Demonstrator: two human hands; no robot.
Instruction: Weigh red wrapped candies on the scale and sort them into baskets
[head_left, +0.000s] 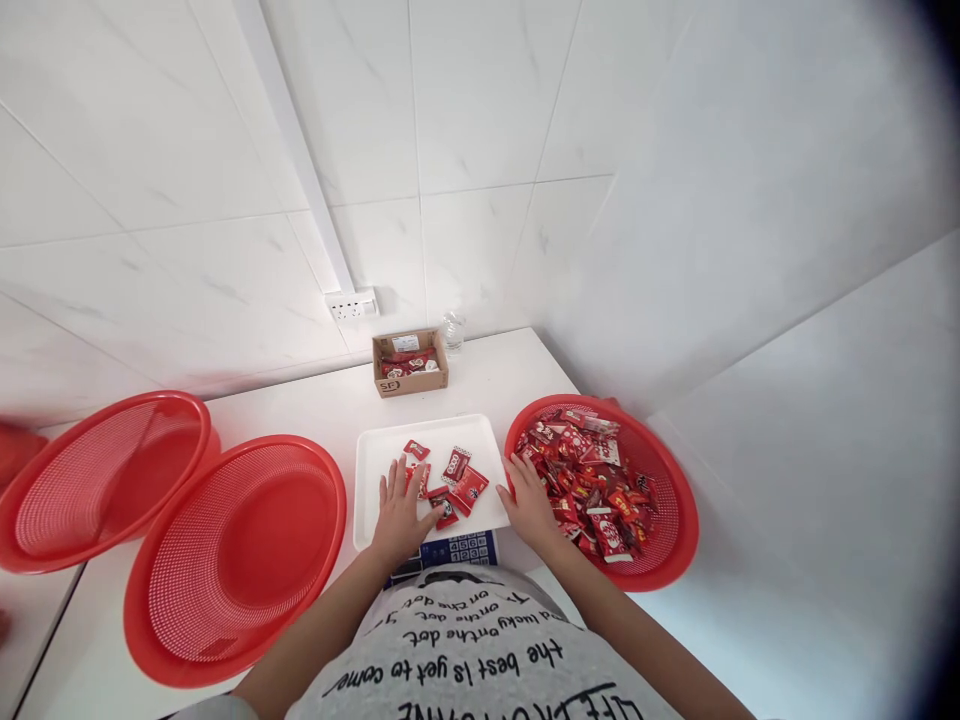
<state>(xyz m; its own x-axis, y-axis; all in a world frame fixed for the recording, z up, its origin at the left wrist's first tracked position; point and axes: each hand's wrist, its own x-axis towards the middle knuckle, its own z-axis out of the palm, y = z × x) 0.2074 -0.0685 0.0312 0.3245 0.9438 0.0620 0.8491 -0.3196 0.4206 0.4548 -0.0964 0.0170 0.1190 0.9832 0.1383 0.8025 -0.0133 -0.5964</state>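
Note:
My left hand (400,512) lies over the left part of a white tray (375,450), fingers spread, beside several small red snack packets (470,490). One of the packets is partly covered by its fingers. The tray rests on a scale, whose blue keypad (471,548) shows at the front. My right hand (529,502) is between the tray's right edge and a red basket (679,520), with its fingers apart and no packet visible in it. Many red wrapped snack packets (611,535) fill the middle of that basket.
Two more red baskets (332,500) stand on the left, one behind the other. At the back of the white table (495,365) are a small cardboard box (412,383) with red packets and a clear plastic object (453,330). A socket (352,304) is on the tiled wall.

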